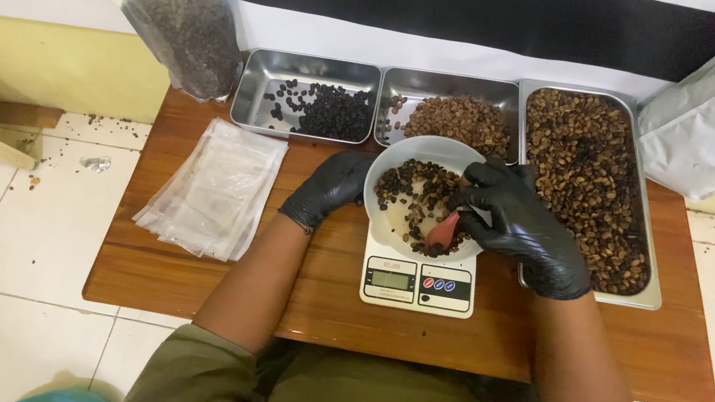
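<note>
White bowl (399, 156) of mixed coffee beans sits on a small digital scale (417, 283) at bench (185, 271) centre. Right hand (523, 226), black-gloved, is closed round a red scoop (443, 230) dipped into the bowl. Left hand (332, 187), gloved, cups the bowl's left wall, fingers curled. Behind the bowl: three steel trays (310, 66) of beans. Left of it: clear pouches (214, 188).

Bowl (399, 156) on scale (417, 283); trays (309, 66) behind it.
</note>
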